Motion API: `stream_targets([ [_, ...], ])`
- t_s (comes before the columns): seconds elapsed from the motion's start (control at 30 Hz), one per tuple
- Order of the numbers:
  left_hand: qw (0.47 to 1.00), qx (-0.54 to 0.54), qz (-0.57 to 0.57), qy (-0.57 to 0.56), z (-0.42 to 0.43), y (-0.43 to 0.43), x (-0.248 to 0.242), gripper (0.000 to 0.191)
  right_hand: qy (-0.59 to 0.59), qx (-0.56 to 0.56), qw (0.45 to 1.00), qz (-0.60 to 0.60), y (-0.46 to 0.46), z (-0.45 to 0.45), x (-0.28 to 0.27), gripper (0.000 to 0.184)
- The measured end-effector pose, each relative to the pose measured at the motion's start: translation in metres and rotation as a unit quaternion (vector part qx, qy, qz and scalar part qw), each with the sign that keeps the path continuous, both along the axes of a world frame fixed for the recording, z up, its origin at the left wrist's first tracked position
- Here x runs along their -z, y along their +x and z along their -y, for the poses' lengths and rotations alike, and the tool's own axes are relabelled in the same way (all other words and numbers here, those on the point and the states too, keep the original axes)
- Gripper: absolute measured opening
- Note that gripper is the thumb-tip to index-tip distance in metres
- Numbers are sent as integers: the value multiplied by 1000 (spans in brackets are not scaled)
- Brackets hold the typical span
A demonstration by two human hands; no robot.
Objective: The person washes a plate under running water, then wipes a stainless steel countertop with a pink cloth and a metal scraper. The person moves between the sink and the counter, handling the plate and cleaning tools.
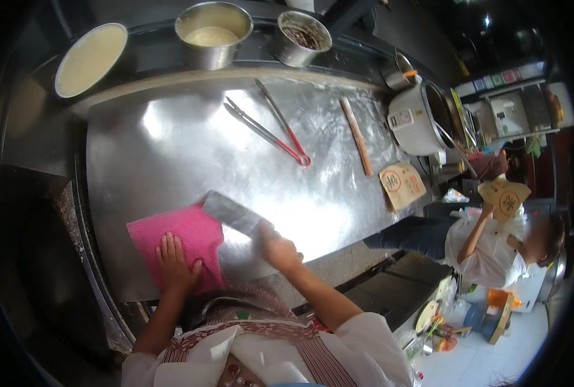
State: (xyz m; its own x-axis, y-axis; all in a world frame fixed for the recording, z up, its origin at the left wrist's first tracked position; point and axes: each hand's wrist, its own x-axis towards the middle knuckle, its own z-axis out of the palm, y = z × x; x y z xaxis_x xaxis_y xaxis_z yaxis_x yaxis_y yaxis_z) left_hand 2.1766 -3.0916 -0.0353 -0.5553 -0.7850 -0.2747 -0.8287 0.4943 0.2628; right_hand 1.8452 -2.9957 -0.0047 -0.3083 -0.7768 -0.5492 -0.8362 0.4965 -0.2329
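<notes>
My left hand (pixel 175 263) lies flat, fingers spread, on a pink cloth (pixel 190 230) at the near left part of a stainless steel worktop (pixel 137 159). A cleaver-like tool with a broad rectangular metal blade (pixel 233 213) is gripped in my right hand (pixel 281 247); its far end is beside the cloth's upper right edge. Red-handled metal tongs (pixel 287 140) rest spread apart on the worktop beyond. To their right lies a wooden rolling pin (pixel 357 135), and a printed paper bag (pixel 403 186) is near the right edge.
Behind the worktop stand a round container of pale contents (pixel 92 60), a steel pot with pale batter (pixel 214 53) and a pot with dark filling (pixel 299 53). A white cooker (pixel 410 121) is at the right. Beyond it, a person (pixel 490 242) holds a paper bag (pixel 507 198).
</notes>
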Motion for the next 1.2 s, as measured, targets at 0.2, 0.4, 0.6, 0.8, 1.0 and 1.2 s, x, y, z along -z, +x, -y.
stream_targets([
  [0.2,999,-15,40,7,1,-13,-9,101,19,-41,985,-165,-8,-40,-11,46],
  [0.4,995,-21,91,30,-3,-37,-23,99,-4,227,973,34,-21,-101,16,71],
  [0.6,987,130,-85,-29,8,-119,-11,85,-10,107,980,-167,-123,-97,-1,70],
  [0.8,979,23,-155,-134,105,-212,12,62,-104,69,975,-184,-159,7,-46,63],
  [1.0,982,-7,-117,-148,59,-172,11,51,-199,4,963,-181,-203,136,15,45],
  [1.2,862,-149,-483,26,40,-134,13,43,-171,128,937,277,-164,77,-43,30],
])
